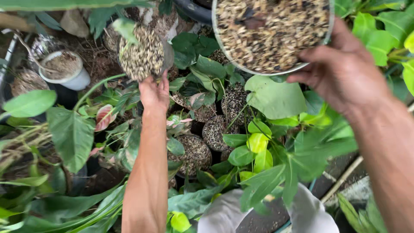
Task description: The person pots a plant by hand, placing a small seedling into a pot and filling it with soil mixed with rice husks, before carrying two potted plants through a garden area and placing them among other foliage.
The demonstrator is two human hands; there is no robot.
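Left hand: Your left hand reaches up and grips the lower rim of a small round pot filled with pale speckled husk mix, fingers closed on its near edge, a green leaf drooping over its top.
Right hand: Your right hand clasps the edge of a large round grey-rimmed pot of the same husk mix, thumb along the underside of the rim, the other fingers hidden behind the pot.
Small pot: Held tilted toward you, to the left of the large pot and well apart from it.
Large pot: At the top of the view, cut off by the frame, raised above the foliage.
Below the large pot: A broad heart-shaped green leaf sits just beneath its rim, with lime-yellow young leaves further down.
Between your arms: Several small dark pots topped with husk stand crowded among green leaves, below and left of the large pot.
Far left of the large pot: A small white plastic pot of brown soil stands on the ground, with a pink-tinted leaf lower down.
Bottom edge: A white sack of dark soil lies open, directly under the large pot's side of the frame.
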